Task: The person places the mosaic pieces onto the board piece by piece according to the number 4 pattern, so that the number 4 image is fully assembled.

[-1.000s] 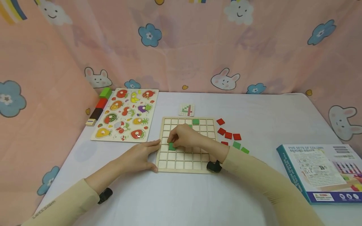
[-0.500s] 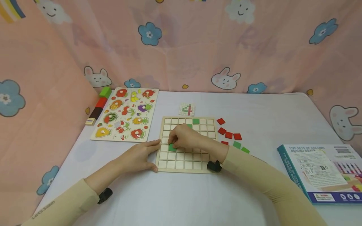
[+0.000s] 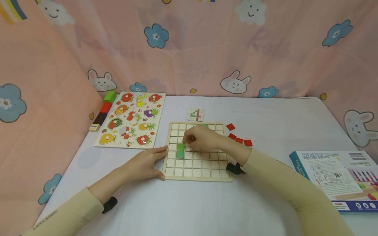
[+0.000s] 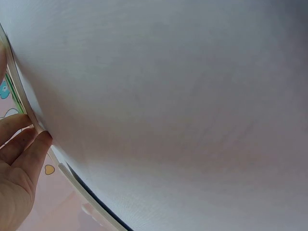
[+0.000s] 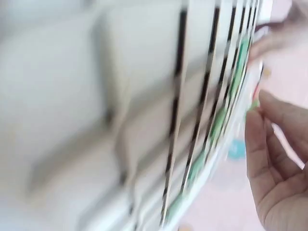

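A wooden grid board lies flat on the table, with green tiles set in some of its cells. My left hand touches the board's left edge with extended fingers and thumb; the left wrist view shows the fingertips at that edge. Above the upper middle of the grid hovers my right hand, just right of two stacked green tiles. Its thumb and index fingertips come close together, with no tile visible between them in the right wrist view, where several green tiles run along the board.
Red tiles lie loose right of the board. Behind it is a small pattern card. A fruit puzzle board stands to the left beside a row of coloured blocks. At the right lies a boxed set.
My right hand has shifted right and slightly back, uncovering a second green tile in the left part of the grid. The left hand has stayed at the board's edge.
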### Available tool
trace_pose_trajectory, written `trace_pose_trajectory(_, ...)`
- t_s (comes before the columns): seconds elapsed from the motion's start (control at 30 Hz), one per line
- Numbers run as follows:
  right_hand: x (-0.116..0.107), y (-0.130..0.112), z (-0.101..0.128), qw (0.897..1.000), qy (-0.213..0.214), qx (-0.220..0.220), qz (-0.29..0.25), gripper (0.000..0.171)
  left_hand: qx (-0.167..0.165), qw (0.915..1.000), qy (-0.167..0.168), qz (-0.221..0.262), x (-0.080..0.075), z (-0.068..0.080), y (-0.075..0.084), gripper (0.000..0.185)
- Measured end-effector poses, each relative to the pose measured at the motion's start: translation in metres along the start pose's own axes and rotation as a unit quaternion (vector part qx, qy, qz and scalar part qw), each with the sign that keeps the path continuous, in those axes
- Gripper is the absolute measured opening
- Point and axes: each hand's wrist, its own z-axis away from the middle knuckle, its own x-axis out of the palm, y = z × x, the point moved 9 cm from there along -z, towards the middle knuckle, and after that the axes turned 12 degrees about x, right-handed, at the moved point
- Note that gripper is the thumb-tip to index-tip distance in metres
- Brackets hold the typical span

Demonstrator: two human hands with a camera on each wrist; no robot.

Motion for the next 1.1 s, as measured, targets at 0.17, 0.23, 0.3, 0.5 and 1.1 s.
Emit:
trace_pose_trajectory(0.17,-0.034,0.039,0.023,1.000,-0.006,0.023,0.003,0.018,-0.001,1.0000,0.001,0.000,0.001,-0.001,0.001,0.095)
trace_pose_trajectory(0.23,-0.043,0.057,0.035,0.999,-0.009,0.041,0.004,0.018,-0.001,1.0000,0.001,-0.001,0.000,-0.001,0.001,0.095)
trace_pose_trajectory(0.3,-0.050,0.076,0.048,0.998,-0.017,0.063,0.008,0.019,0.000,1.0000,0.001,-0.003,0.001,-0.001,0.001,0.095)
trace_pose_trajectory(0.5,-0.058,0.123,0.085,0.992,-0.063,0.108,0.008,0.020,-0.003,1.0000,0.002,-0.003,0.000,0.000,0.002,0.095)
trace_pose_trajectory(1.1,-0.040,0.160,0.126,0.979,-0.149,0.121,0.075,0.024,-0.008,1.0000,0.001,0.001,0.000,-0.001,0.001,0.095)
